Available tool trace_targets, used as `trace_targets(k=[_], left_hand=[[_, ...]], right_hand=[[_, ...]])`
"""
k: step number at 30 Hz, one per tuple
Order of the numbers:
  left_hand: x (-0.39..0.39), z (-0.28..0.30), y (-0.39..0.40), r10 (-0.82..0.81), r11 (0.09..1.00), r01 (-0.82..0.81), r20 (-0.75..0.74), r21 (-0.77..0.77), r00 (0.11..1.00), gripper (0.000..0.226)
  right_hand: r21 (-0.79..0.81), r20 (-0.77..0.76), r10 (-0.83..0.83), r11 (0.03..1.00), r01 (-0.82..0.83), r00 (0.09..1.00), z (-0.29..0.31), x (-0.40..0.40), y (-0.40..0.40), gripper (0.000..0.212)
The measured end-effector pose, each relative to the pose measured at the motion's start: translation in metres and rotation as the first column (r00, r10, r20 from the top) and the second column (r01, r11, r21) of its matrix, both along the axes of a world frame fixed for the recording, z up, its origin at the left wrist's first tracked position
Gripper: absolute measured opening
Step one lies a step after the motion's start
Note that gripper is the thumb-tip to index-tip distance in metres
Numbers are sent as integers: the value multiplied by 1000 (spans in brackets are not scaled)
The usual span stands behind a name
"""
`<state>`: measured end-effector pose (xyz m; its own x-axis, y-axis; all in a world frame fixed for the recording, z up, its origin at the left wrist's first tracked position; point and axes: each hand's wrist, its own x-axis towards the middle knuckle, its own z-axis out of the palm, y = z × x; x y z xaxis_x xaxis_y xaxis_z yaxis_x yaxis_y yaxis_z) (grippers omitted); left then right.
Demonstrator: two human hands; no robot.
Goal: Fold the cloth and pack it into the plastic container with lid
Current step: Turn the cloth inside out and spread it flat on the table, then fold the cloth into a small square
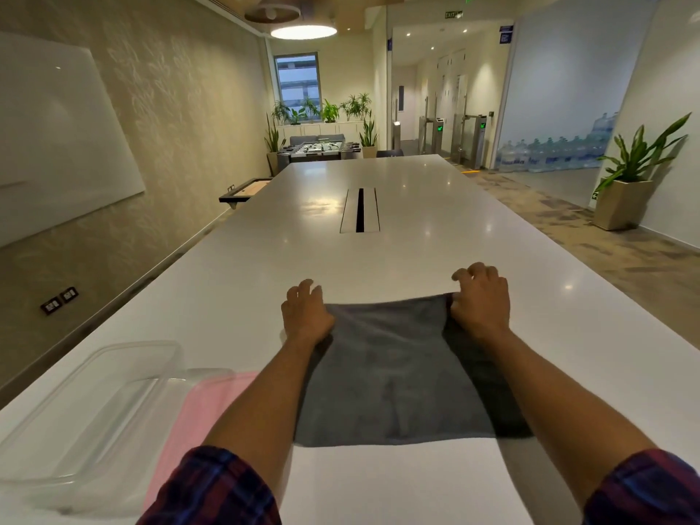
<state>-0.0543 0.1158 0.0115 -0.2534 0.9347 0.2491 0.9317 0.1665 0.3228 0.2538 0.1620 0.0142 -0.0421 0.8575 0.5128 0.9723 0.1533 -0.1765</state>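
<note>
Hands are set at the two far corners of the grey cloth [397,365], and each corner appears to be pinched. The left hand [305,316] is laid knuckles-up on the far left corner, fingers curled forward over the edge; whether fabric is actually gripped beneath them cannot be told. The right hand [481,297] is closed on the far right corner, where the fabric is bunched up against the thumb side. Both corners are probably held this way so that the far edge can be kept taut and straight for a fold.

The cloth is spread flat on the white table [378,252] directly in front of the person, between the forearms. Its near edge is run roughly parallel to the table's near side, and its far edge is stretched between the hands. From this angle it looks close to square, so a long axis cannot be named with confidence.

Just left of the cloth, a pink cloth [197,418] is partly hidden under the left forearm. Further left, the clear plastic container [87,411] is seen, open and within easy reach, presumably for packing.
</note>
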Motion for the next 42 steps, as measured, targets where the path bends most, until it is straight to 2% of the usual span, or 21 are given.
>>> trace_targets(k=[2, 4, 6, 7, 9, 11, 12, 17, 20, 22, 25, 29, 33, 36, 42], left_hand=[[6, -10, -2, -32, 999, 32, 14, -35, 999, 56], [13, -20, -6, -57, 998, 57, -5, 11, 998, 44], [24, -27, -13, -29, 999, 31, -48, 39, 998, 34], [29, -31, -15, -3, 1000, 4, -43, 23, 999, 36], [36, -43, -18, 24, 997, -22, 33, -72, 999, 58], [35, -55, -21, 6, 983, 11, 92, -182, 996, 79], [32, -61, -22, -20, 976, 38, 86, -215, 996, 82], [14, -76, -24, -121, 971, 120, 11, -208, 993, 75], [12, -78, -26, -136, 969, 131, -8, -210, 991, 74], [14, -76, -27, -123, 979, 123, 6, -161, 992, 73], [16, -74, -31, -35, 996, 32, -35, -80, 999, 74], [18, -73, -34, 24, 986, -23, 6, -165, 1000, 76], [19, -73, -35, 9, 986, -6, 13, -167, 1000, 75], [20, -72, -37, 12, 987, -7, 28, -160, 1000, 76], [30, -69, -39, 18, 978, -7, 48, -207, 999, 78]], right_hand=[[-58, -18, 66, 996, -67, 998, -12, -14, -12, 35], [-109, 5, 134, 985, -132, 991, -24, -29, -22, 25], [-153, 6, 115, 982, -112, 993, -37, -42, -29, 21], [-204, 3, 81, 976, -78, 997, -44, -48, -31, 28], [-351, 6, 24, 936, -21, 1000, -57, -54, -32, 46], [-466, -18, 15, 884, -22, 1000, -66, -52, -31, 68], [-485, -41, 21, 873, -38, 999, -68, -49, -31, 73], [-474, -111, -29, 880, -27, 993, -69, -31, -28, 73], [-295, -377, -75, 955, -43, 923, -61, -26, -30, 49], [-251, -487, -188, 966, 70, 853, -54, -17, -33, 38], [-321, -337, -396, 901, 291, 854, -50, 9, -35, 40], [-398, -224, -421, 863, 311, 879, -55, 31, -30, 52], [-470, -282, -406, 848, 244, 869, -51, 35, -27, 29], [-494, -338, -429, 838, 230, 838, -42, 34, -30, 23], [-412, -368, -430, 870, 270, 825, -32, 43, -28, 39]])
